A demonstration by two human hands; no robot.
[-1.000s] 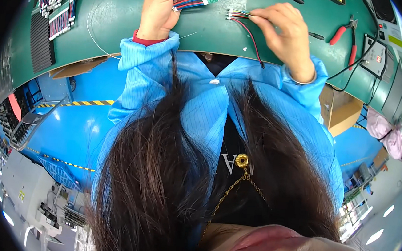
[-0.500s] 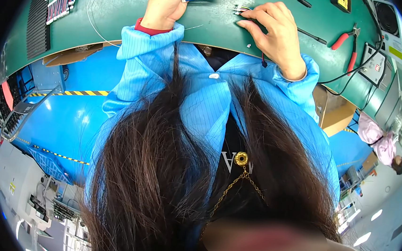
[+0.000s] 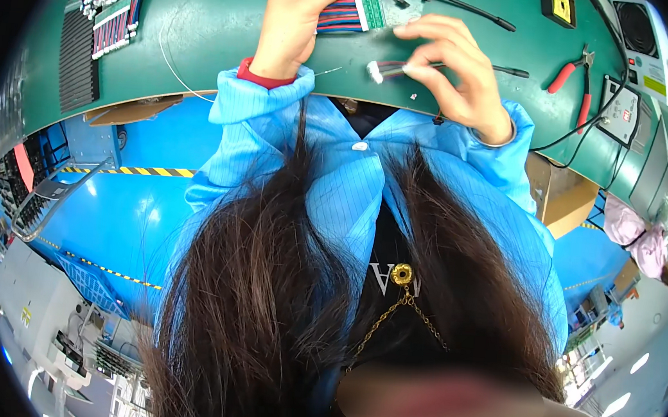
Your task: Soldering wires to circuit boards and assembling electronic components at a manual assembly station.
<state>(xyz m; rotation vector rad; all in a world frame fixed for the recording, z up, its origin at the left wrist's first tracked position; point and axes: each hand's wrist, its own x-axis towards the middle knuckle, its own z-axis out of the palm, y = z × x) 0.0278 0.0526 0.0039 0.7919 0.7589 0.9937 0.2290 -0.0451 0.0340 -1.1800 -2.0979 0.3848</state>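
Observation:
My left hand (image 3: 289, 28) is closed on the edge of a green circuit board panel (image 3: 371, 4) with rows of red, blue and black wires, its thumb lying over the wires. Just right of the panel, my right hand (image 3: 462, 73) pinches a short cable (image 3: 392, 70) of thin coloured wires at the thumb tip. A white connector (image 3: 374, 72) at the cable's end points left, blurred by motion, apart from the panel. The right index finger reaches out above it.
Wired boards (image 3: 117, 27) and a black ribbed strip (image 3: 79, 59) lie at the left of the green table (image 3: 208, 18). Rightward are black probe-like leads (image 3: 475, 12), red-handled pliers (image 3: 572, 78), a yellow block (image 3: 559, 7) and a grey box (image 3: 620, 109). Another person (image 3: 638, 236) sits far right.
My left hand and the panel have come lower and rightward into view. My right hand has shifted slightly down, and the cable's white connector has swung down and left.

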